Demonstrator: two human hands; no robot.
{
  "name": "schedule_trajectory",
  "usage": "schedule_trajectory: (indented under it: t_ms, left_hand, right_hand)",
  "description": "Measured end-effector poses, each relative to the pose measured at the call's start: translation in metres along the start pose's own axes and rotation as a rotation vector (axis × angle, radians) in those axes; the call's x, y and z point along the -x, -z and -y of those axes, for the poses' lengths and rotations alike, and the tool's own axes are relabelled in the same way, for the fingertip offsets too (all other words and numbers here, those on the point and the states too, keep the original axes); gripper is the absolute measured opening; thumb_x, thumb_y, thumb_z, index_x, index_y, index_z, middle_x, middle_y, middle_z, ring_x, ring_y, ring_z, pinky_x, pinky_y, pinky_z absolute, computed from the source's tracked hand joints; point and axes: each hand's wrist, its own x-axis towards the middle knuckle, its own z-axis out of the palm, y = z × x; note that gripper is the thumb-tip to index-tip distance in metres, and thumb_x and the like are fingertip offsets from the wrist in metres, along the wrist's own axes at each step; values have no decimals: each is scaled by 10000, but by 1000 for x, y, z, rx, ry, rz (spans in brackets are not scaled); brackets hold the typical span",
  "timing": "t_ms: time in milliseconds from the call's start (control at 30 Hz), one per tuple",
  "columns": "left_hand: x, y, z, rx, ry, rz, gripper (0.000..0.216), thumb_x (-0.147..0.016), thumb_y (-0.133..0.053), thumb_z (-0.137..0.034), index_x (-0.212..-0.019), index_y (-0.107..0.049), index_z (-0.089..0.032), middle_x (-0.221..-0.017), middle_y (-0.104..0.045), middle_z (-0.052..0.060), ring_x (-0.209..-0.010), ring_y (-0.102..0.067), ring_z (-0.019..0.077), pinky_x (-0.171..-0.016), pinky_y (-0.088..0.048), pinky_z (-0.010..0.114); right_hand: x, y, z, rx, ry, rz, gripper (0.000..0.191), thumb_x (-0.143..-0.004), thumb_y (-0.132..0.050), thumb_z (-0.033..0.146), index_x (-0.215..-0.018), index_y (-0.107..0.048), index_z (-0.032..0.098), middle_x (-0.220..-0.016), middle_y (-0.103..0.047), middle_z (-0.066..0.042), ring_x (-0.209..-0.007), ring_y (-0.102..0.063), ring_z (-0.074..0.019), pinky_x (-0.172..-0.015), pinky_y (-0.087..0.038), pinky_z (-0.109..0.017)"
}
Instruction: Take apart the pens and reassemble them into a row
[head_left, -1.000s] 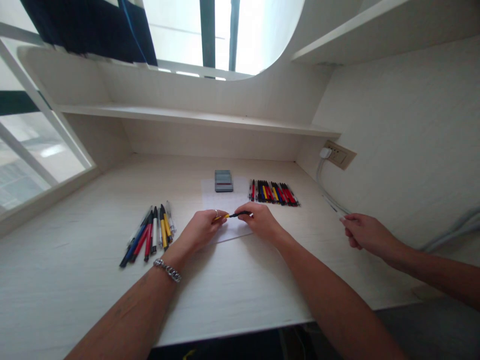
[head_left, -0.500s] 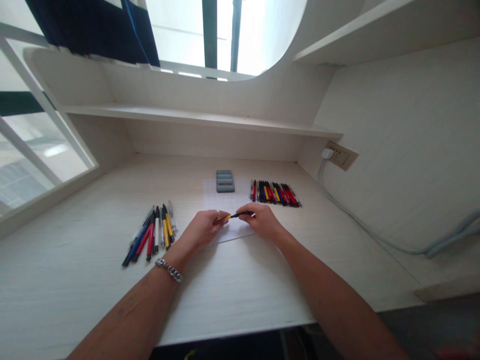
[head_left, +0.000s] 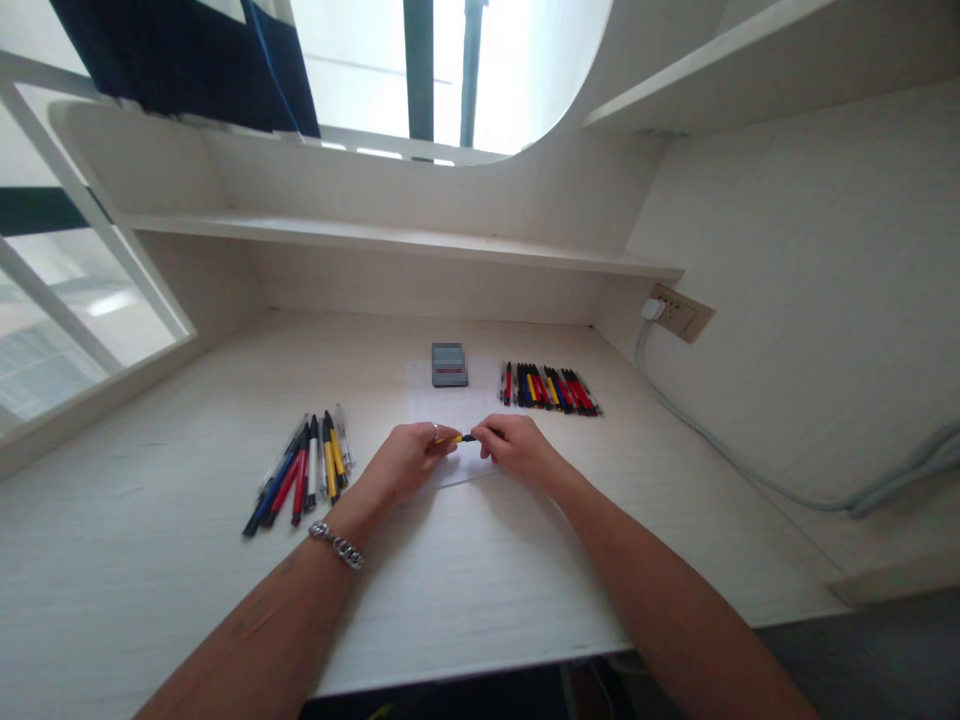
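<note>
While left hand (head_left: 409, 459) tight around yellow pen (head_left: 450, 439), right hand (head_left: 523, 448) tight on black end (head_left: 468, 437)

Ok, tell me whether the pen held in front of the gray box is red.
No: the pen between the left hand and the right hand shows yellow, with black toward the right.

The pale desk (head_left: 420, 610) carries a loose cluster of pens (head_left: 301, 475) on the left and, farther back on the right, a tidy row of pens (head_left: 532, 387). Between lies white paper (head_left: 421, 402), a grey box (head_left: 450, 365) at its far end.
</note>
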Motion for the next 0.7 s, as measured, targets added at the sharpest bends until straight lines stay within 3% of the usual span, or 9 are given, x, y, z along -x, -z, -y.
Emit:
schedule_trajectory:
  t_ms: [100, 200, 267, 367, 467, 633, 700]
  left_hand:
    - [0, -1, 0, -7, -2, 22, 289, -852, -503, -317, -1025, -712, -218, -965, -729, 68, -828, -645, 201, -738, -442, 280]
    - [-1, -1, 0, 21, 11, 14, 296, -860, -488, -321, -1024, -709, -213, -941, -731, 62, -811, -642, 193, -724, -442, 274]
    - [-1, -1, 1, 42, 31, -3, 297, -858, -491, -327, -1016, -712, -207, -920, -731, 64, -794, -639, 192, -717, -444, 275]
    - [-1, -1, 1, 69, 58, -11, 293, -844, -511, -324, -1026, -711, -210, -938, -731, 69, -812, -639, 198, -732, -445, 284]
    - [-1, -2, 1, 76, 57, -9, 297, -841, -512, -318, -1043, -705, -217, -979, -727, 69, -854, -640, 204, -753, -446, 285]
    - [-1, -1, 0, 54, 54, -7, 298, -850, -502, -337, -1030, -706, -216, -949, -731, 62, -828, -644, 193, -734, -443, 269]
    - [-1, -1, 1, 53, 47, -7, 294, -850, -502, -330, -1033, -706, -222, -959, -730, 62, -837, -644, 194, -733, -444, 269]
  right_hand:
    - [-1, 0, -2, 10, -52, 51, 411, -923, -425, 361, -651, -655, 156, -589, -620, -8, -563, -533, -98, -569, -358, -217]
    - [-1, 3, -4, -73, -26, -8, 254, -864, -536, 380, -915, -673, 173, -795, -677, -24, -668, -574, -110, -621, -394, -218]
    - [0, 5, -6, -102, 7, -56, 265, -796, -633, 327, -1019, -644, 184, -902, -680, -33, -734, -587, -117, -664, -412, -222]
    - [0, 6, -8, -52, 13, -55, 145, -826, -587, 276, -890, -666, 173, -791, -674, -19, -689, -575, -113, -644, -399, -221]
    - [-1, 4, -7, 22, -39, -7, 326, -909, -450, 343, -740, -662, 162, -649, -641, -12, -596, -544, -107, -580, -364, -226]
    - [-1, 4, -5, -25, 19, -73, 194, -813, -613, 313, -946, -657, 180, -849, -684, -25, -708, -579, -116, -648, -395, -221]
    - [-1, 3, -6, -15, 32, -66, 160, -814, -609, 279, -930, -660, 181, -842, -684, -23, -714, -579, -116, -651, -393, -218]
